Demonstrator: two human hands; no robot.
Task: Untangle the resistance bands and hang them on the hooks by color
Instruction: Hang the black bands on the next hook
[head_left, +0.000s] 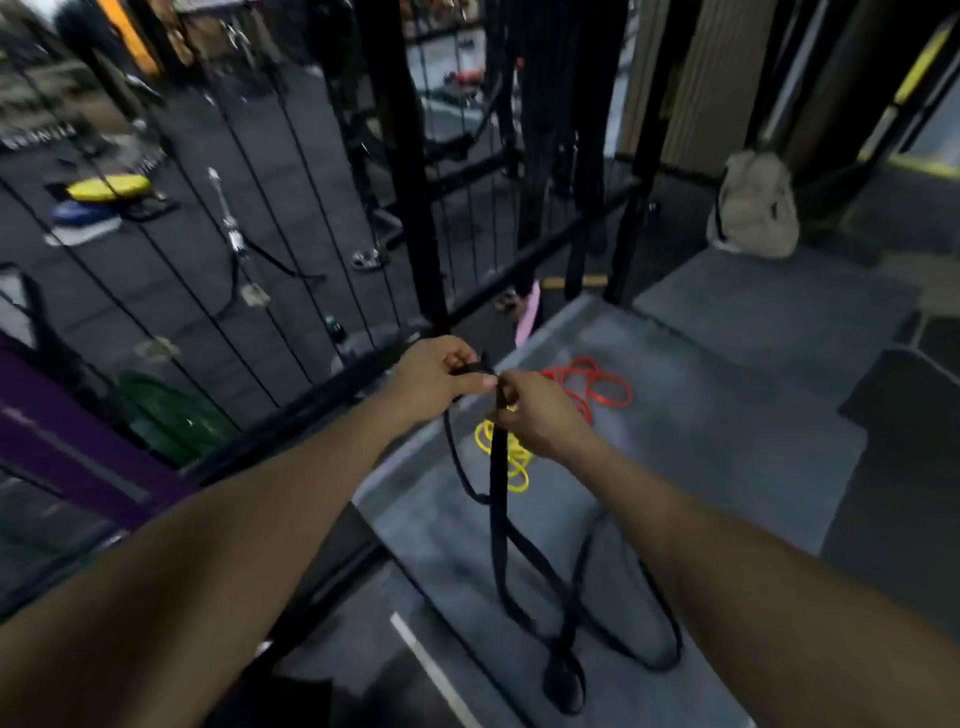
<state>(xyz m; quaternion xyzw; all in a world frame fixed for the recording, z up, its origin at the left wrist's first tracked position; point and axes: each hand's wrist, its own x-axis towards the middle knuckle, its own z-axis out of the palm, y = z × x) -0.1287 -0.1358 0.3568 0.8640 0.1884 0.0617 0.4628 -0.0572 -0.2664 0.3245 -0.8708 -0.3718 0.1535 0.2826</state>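
Both hands hold a black resistance band (500, 519) up over the grey floor mat (727, 441). My left hand (434, 376) pinches its top end, and my right hand (540, 415) grips it just beside, fingers curled round the strap. The band hangs down in tangled loops that reach the mat near the bottom of the view. A red band (597, 387) lies coiled on the mat beyond my right hand. A yellow band (514, 457) lies bunched under my right hand, partly hidden by it. No hooks show clearly.
A black metal rack with thin vertical rods (415, 218) stands right in front and to the left. A beige bag (756, 208) sits on the floor at the back right. Purple and green items (171, 415) lean at the left. Gym gear lies on the floor beyond the rack.
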